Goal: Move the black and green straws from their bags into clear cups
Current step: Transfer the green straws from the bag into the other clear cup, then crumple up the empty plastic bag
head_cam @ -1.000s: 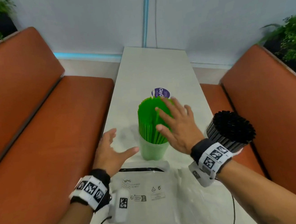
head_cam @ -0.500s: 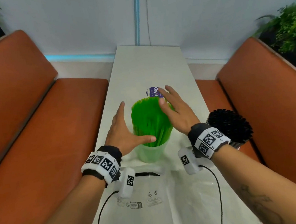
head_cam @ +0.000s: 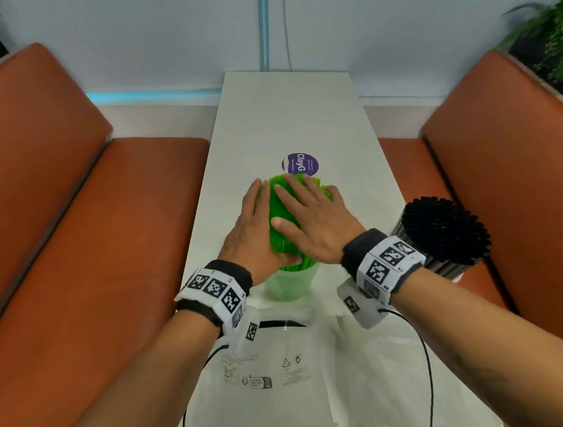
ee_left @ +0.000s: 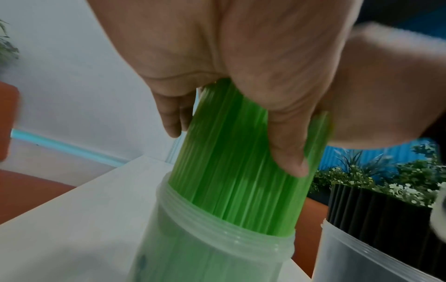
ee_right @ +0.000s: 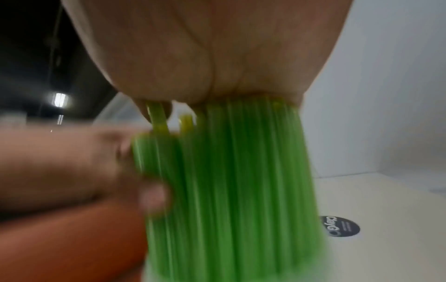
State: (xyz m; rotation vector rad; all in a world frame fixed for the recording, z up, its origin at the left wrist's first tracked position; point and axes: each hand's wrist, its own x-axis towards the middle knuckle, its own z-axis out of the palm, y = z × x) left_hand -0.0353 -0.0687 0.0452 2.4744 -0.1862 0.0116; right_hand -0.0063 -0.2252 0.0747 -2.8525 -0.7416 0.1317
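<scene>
A thick bundle of green straws (head_cam: 278,213) stands upright in a clear cup (head_cam: 285,287) mid-table. My left hand (head_cam: 251,233) wraps the bundle from the left, with its thumb (ee_left: 287,148) lying down the straws' near side (ee_left: 241,181). The right hand (head_cam: 311,220) lies flat on the straw tops, fingers straight, palm (ee_right: 205,47) pressing on the ends (ee_right: 241,171). To the right, black straws (head_cam: 443,228) fill a second clear cup (ee_left: 362,257), which neither hand touches.
Two flat clear bags (head_cam: 272,379) (head_cam: 373,359) lie on the white table (head_cam: 291,116) near me, under my forearms. A round purple sticker (head_cam: 299,163) sits just beyond the green straws. Orange benches (head_cam: 72,268) (head_cam: 529,189) flank the narrow table.
My left hand has come up from beside the cup and closed round the green bundle. The right hand has slid from the bundle's right side onto its top.
</scene>
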